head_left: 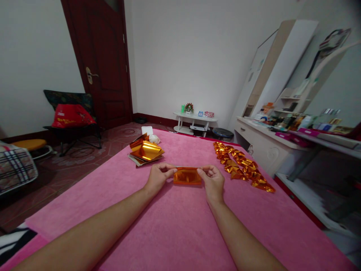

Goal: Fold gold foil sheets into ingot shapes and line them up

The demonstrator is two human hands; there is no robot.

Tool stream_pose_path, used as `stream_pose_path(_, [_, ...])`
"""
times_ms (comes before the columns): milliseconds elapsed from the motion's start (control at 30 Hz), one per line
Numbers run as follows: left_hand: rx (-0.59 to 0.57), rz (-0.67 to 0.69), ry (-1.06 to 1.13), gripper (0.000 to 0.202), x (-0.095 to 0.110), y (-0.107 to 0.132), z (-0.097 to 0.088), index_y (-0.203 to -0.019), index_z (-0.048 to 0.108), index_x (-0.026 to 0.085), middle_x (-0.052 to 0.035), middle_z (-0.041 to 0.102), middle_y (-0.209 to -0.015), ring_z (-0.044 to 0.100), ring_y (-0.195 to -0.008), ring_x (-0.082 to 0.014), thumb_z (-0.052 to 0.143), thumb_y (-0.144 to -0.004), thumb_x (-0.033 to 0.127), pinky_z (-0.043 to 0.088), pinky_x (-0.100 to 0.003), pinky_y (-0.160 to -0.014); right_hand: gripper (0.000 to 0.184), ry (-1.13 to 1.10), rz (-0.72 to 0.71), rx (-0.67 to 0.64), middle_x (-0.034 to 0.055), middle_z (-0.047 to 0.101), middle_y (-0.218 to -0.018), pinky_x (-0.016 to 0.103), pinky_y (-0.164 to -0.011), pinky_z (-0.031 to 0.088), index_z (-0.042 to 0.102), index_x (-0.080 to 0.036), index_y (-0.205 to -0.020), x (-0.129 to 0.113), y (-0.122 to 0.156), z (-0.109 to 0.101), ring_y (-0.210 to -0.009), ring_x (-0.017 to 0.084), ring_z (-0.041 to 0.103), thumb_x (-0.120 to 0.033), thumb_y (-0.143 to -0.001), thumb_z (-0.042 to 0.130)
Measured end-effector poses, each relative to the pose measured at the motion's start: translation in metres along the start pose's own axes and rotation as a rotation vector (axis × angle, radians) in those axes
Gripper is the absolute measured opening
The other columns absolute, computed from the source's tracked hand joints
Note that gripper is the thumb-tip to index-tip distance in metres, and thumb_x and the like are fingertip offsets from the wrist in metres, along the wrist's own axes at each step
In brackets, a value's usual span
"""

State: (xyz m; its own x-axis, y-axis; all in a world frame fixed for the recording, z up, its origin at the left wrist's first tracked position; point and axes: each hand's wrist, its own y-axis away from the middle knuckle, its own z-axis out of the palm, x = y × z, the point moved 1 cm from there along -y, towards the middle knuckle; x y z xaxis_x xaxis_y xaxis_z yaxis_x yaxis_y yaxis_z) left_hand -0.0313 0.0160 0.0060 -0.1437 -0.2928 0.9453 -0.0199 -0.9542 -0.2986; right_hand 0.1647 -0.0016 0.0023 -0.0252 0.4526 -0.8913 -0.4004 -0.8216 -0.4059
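Between my two hands is a folded sheet of shiny gold foil paper [187, 177], held just above the pink cloth [180, 233]. My left hand [161, 175] pinches its left end between thumb and fingers. At the right end, my right hand [212, 180] grips it the same way, thumb in front. A stack of loose gold foil sheets [146, 151] lies beyond my left hand, some of them curled. Rows of folded gold foil pieces [239, 163] rest on the cloth to the right of my right hand.
Behind the foil stack sit a white crumpled item [154, 139] and a small white card [147, 130]. Past the far edge stand a low white table [194, 117] and a dark round stool [222, 133]. A cluttered dressing table [270, 131] runs along the right.
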Motion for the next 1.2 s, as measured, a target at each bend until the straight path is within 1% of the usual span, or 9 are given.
stream_pose_path(400, [0.007,-0.004,0.014,0.017,-0.0020,-0.0002,-0.0016,-0.068,0.073,0.012,-0.0052,0.069,-0.063,0.059,-0.054,-0.0134,0.078,-0.061,0.027,0.044,-0.023,-0.054,0.023,0.009,-0.013,-0.008,0.0003,0.063,-0.069,0.025,-0.058,0.047,0.057,-0.017,-0.075,-0.0015,-0.0002,0.0009,-0.063,0.014,0.059,-0.030,-0.065,0.074])
stream_pose_path(567, [0.015,-0.020,0.038,0.022,-0.0016,-0.0003,-0.0008,-0.067,0.070,0.012,-0.0045,0.067,-0.060,0.058,-0.050,-0.0130,0.079,-0.058,0.030,0.043,-0.022,-0.050,0.021,-0.005,-0.006,-0.006,-0.0006,0.063,-0.069,0.024,-0.060,0.046,0.058,-0.018,-0.075,-0.0017,-0.0002,0.0010,-0.063,0.013,0.058,-0.026,-0.065,0.074])
stream_pose_path(633, [0.017,-0.037,0.072,0.026,-0.0020,-0.0008,-0.0007,-0.071,0.068,0.012,-0.0039,0.068,-0.061,0.058,-0.050,-0.0129,0.080,-0.057,0.030,0.043,-0.022,-0.049,0.022,0.000,-0.007,-0.008,-0.0004,0.063,-0.069,0.025,-0.060,0.046,0.058,-0.017,-0.075,-0.0012,-0.0004,0.0006,-0.063,0.013,0.058,-0.027,-0.065,0.074])
stream_pose_path(733, [0.000,-0.046,0.110,0.037,-0.0033,-0.0018,-0.0010,-0.086,0.064,0.013,-0.0035,0.070,-0.067,0.059,-0.051,-0.0126,0.080,-0.057,0.031,0.044,-0.021,-0.050,0.022,0.011,-0.014,-0.010,-0.0001,0.063,-0.069,0.025,-0.060,0.046,0.058,-0.017,-0.075,-0.0006,-0.0005,0.0000,-0.063,0.014,0.058,-0.028,-0.065,0.074])
stream_pose_path(800, [-0.012,-0.041,0.111,0.042,-0.0045,-0.0024,-0.0014,-0.092,0.062,0.014,-0.0034,0.070,-0.068,0.060,-0.052,-0.0124,0.080,-0.059,0.031,0.044,-0.021,-0.050,0.023,0.010,-0.014,-0.010,-0.0002,0.063,-0.069,0.025,-0.060,0.046,0.058,-0.017,-0.076,-0.0002,-0.0006,-0.0003,-0.063,0.014,0.058,-0.028,-0.065,0.075])
stream_pose_path(1033, [-0.034,-0.023,0.079,0.040,-0.0059,-0.0028,-0.0019,-0.095,0.060,0.013,-0.0012,0.068,-0.067,0.058,-0.052,-0.0103,0.078,-0.063,0.029,0.044,-0.019,-0.049,0.024,0.004,0.001,-0.013,-0.0013,0.062,-0.067,0.024,-0.057,0.046,0.058,-0.018,-0.075,0.0013,-0.0007,-0.0004,-0.061,0.013,0.058,-0.029,-0.064,0.075])
stream_pose_path(1200, [-0.041,-0.064,0.062,0.045,-0.0036,-0.0016,0.0001,-0.097,0.058,0.012,0.0002,0.066,-0.064,0.053,-0.044,-0.0085,0.077,-0.062,0.031,0.040,-0.018,-0.042,0.025,0.010,0.045,-0.007,-0.0019,0.062,-0.068,0.023,-0.059,0.047,0.057,-0.017,-0.075,0.0020,-0.0001,0.0003,-0.062,0.013,0.059,-0.030,-0.062,0.075])
